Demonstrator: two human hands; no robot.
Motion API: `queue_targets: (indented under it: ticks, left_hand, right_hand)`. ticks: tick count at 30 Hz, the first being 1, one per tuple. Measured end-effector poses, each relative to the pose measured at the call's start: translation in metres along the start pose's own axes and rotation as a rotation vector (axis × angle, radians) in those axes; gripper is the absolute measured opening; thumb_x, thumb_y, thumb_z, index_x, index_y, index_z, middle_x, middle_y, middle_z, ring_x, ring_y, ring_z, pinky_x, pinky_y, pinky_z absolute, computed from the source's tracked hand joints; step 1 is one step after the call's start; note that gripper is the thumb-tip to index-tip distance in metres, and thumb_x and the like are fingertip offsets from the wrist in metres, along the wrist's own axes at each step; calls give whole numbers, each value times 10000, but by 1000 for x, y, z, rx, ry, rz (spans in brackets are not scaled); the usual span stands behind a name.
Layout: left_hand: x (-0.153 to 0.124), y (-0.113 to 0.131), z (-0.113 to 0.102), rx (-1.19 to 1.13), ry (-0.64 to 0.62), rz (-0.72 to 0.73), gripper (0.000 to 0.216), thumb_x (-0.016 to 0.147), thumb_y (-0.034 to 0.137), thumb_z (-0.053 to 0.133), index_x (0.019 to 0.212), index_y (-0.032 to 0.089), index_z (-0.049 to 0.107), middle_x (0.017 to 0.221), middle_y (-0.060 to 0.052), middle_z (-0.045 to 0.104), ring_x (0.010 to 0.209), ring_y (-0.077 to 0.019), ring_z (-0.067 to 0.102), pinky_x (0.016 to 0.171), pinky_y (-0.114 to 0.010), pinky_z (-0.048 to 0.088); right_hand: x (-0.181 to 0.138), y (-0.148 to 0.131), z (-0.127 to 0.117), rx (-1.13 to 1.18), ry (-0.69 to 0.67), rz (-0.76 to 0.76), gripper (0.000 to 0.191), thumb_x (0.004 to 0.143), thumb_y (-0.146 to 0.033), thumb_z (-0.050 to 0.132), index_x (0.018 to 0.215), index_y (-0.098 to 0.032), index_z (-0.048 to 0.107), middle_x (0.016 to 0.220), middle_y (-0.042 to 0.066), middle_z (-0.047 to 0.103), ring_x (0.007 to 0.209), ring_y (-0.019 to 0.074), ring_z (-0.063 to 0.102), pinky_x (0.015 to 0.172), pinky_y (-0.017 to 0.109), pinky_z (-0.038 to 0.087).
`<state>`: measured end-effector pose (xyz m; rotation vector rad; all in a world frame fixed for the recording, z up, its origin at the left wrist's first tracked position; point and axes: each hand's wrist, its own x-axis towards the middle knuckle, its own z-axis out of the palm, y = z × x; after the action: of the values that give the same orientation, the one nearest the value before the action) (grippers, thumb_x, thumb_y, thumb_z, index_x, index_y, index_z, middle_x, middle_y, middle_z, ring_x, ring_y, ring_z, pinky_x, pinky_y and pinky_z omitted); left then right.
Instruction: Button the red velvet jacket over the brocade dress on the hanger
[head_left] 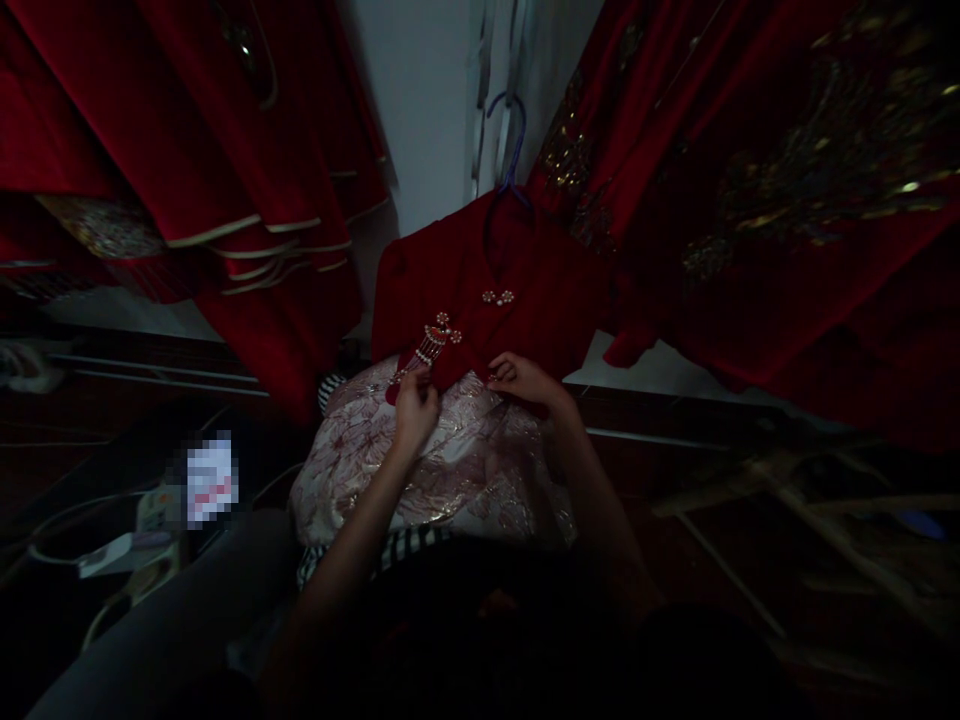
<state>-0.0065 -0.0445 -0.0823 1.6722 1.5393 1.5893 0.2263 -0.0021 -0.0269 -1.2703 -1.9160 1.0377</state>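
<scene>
A small red jacket (525, 290) on a blue hanger (511, 140) lies spread ahead of me, its lower edge resting on a pink and white patterned cushion (465, 470). A beaded tassel ornament (431, 350) is fixed to the jacket's left front, and a small pearl clasp (498, 297) sits near the collar. My left hand (415, 405) is closed in a pinch on the jacket's hem just under the tassel. My right hand (525, 380) grips the red hem a little to the right, fingers curled.
Red embroidered garments (787, 200) hang at the right and more red garments (225, 170) at the left. A white wall (427, 100) shows between them. Cables and a small white device (120, 550) lie on the dark floor at lower left. Wooden sticks (825, 540) lie at right.
</scene>
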Motion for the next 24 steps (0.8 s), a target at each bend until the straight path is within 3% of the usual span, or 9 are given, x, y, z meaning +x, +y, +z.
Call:
queue_targets:
  ticks: [4, 9, 12, 17, 24]
  left_hand:
    - [9, -16, -1, 142, -96, 56, 377, 797, 220, 588, 1169, 162, 578, 1124, -118, 640, 1027, -246, 609, 939, -408, 475]
    - [27, -7, -4, 225, -225, 20, 182, 777, 281, 624, 931, 184, 619, 800, -32, 649, 702, -177, 602, 682, -298, 463]
    - [35, 12, -7, 240, -156, 65, 135, 740, 241, 649, 846, 196, 579, 735, 2, 615, 651, -153, 568, 638, -268, 419]
    - [28, 46, 2, 153, 151, 191, 122, 784, 204, 623, 860, 199, 527, 819, -12, 592, 749, -153, 564, 714, -270, 438]
    - [-5, 47, 35, 67, -10, 248, 115, 853, 186, 579, 965, 194, 558, 906, -42, 614, 855, -163, 599, 781, -288, 481]
  right_hand:
    - [2, 0, 6, -34, -2, 45, 287, 664, -213, 772, 895, -160, 610, 744, -4, 631, 684, 112, 600, 617, 216, 478]
    - [1, -2, 3, -70, -5, -2, 241, 646, -282, 780, 784, -166, 621, 700, -13, 622, 649, 113, 575, 593, 221, 436]
    - [0, -5, -4, -21, 34, -48, 290, 616, -332, 799, 746, -176, 592, 680, -22, 620, 645, 115, 578, 609, 230, 449]
    - [-3, -22, -8, 111, 80, -83, 349, 590, -391, 822, 749, -172, 602, 716, 1, 657, 672, 123, 613, 644, 246, 484]
    - [-2, -46, 15, 296, 198, -38, 381, 554, -397, 845, 762, -161, 631, 702, 27, 691, 610, 131, 630, 576, 250, 510]
